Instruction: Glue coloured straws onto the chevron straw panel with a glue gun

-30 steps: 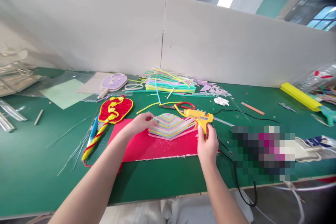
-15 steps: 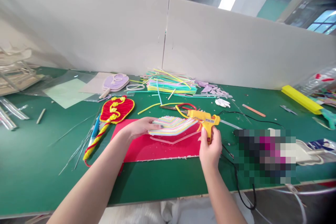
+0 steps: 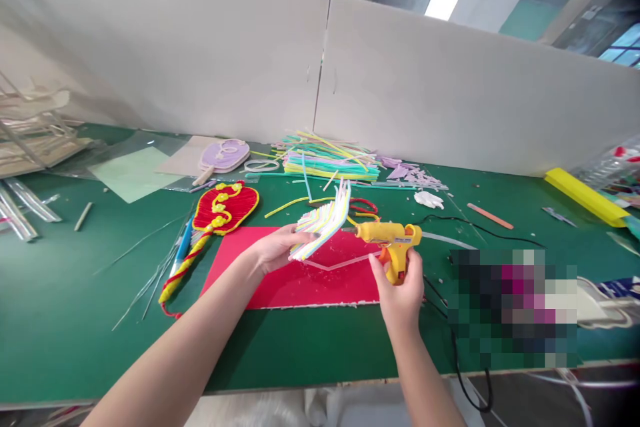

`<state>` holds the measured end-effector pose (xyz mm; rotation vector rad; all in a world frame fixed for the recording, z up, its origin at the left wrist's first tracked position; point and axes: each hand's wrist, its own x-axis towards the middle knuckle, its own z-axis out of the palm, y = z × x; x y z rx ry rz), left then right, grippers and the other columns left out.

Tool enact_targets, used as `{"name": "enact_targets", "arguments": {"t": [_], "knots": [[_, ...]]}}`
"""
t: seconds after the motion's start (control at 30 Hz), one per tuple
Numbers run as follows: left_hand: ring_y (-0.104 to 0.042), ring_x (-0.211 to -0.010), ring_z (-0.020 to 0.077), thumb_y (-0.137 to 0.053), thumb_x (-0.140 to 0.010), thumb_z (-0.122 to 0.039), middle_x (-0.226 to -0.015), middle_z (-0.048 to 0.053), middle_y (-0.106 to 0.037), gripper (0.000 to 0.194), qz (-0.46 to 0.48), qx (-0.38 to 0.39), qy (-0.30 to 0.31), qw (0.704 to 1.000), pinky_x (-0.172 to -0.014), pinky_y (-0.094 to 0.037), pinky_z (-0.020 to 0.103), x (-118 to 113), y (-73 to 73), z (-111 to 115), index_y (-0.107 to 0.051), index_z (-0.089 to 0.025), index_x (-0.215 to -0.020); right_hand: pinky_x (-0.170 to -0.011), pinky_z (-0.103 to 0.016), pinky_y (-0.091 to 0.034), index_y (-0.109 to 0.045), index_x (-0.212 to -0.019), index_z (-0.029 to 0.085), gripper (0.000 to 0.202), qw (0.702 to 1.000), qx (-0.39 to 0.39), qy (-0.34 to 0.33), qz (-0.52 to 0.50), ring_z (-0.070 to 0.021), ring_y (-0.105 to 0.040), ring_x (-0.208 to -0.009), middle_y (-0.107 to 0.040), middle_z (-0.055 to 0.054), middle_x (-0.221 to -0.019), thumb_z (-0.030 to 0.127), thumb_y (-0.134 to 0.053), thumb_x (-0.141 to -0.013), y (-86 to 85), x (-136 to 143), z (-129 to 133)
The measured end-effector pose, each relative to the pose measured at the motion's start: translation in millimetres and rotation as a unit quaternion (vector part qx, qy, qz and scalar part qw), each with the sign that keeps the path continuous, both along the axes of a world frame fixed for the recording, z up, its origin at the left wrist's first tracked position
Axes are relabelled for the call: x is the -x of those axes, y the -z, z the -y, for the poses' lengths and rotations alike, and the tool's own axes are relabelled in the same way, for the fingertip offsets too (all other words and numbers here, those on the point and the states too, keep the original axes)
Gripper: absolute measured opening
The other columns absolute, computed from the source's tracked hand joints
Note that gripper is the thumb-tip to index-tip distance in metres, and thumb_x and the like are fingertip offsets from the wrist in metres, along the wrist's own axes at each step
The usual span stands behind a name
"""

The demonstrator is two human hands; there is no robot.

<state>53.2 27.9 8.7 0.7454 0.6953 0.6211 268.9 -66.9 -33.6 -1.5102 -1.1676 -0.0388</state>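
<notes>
Newly tilted, the striped panel (image 3: 327, 221), likely light and bendy, sits edge-pinched in my left hand (image 3: 277, 247), right hand (image 3: 401, 295) gripping the glue gun (image 3: 384, 233).

Pastel stripes of white, yellow, pink and blue bend in chevrons across the striped piece (image 3: 323, 223). Below it, at six o'clock, a pale pink V-shaped strip (image 3: 329, 269) crosses the plain red sheet (image 3: 300, 290), which lies on a green desk (image 3: 280, 350). At three o'clock from the piece, the glue gun (image 3: 386, 233) is yellow with an orange trigger. At nine, a red fan (image 3: 203, 211) has yellow edging and curls; its handle (image 3: 186, 268) spirals yellow and red. At ten, a lilac fan (image 3: 227, 159) is cream-rimmed. At twelve, bundled strips (image 3: 330, 165) mix turquoise, yellow and lilac.
</notes>
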Motion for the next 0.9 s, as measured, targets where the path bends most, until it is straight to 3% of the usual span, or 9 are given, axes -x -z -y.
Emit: {"name": "enact_targets", "arguments": {"t": [0.17, 0.37, 0.53, 0.9], "knots": [[-0.063, -0.061, 0.0111, -0.082, -0.059, -0.013, -0.079, 0.005, -0.072, 0.035, 0.022, 0.028, -0.012, 0.999, -0.057, -0.049, 0.018, 1.4, 1.3, 0.5, -0.069, -0.01, -0.091, -0.07, -0.034, -0.055, -0.054, -0.108, 0.015, 0.051, 0.998, 0.006, 0.026, 0.058, -0.0212, -0.063, -0.079, -0.063, -0.011, -0.094, 0.046, -0.071, -0.072, -1.8, 1.6, -1.6], [-0.061, -0.056, 0.0099, -0.085, -0.057, -0.013, -0.072, 0.004, -0.071, 0.036, 0.033, 0.023, -0.01, 0.999, -0.054, -0.049, 0.017, 1.4, 0.4, 0.9, -0.067, -0.009, -0.088, -0.067, -0.033, -0.054, -0.059, -0.101, 0.015, 0.032, 0.99, -0.008, -0.013, 0.137, -0.0211, -0.062, -0.079, -0.06, -0.01, -0.086, 0.039, -0.063, -0.081, -6.8, 1.2, -0.6], [-0.061, -0.055, 0.0089, -0.083, -0.058, -0.009, -0.07, 0.003, -0.07, 0.032, 0.014, 0.032, -0.025, 0.999, -0.05, -0.047, 0.015, 0.3, -4.4, 2.1, -0.067, -0.008, -0.086, -0.068, -0.033, -0.056, -0.059, -0.103, 0.016, 0.027, 0.989, -0.006, -0.052, 0.141, -0.0213, -0.063, -0.082, -0.059, -0.01, -0.09, 0.034, -0.061, -0.083, -6.6, 3.7, -0.1], [-0.062, -0.056, 0.0099, -0.082, -0.059, -0.009, -0.071, 0.004, -0.071, 0.033, 0.014, 0.032, -0.018, 0.999, -0.052, -0.048, 0.016, 0.1, -6.7, 2.6, -0.067, -0.009, -0.088, -0.072, -0.033, -0.056, -0.058, -0.105, 0.016, 0.026, 0.988, -0.011, -0.063, 0.14, -0.0218, -0.063, -0.086, -0.059, -0.01, -0.092, 0.031, -0.061, -0.084, -4.4, 3.3, -2.0]]}}
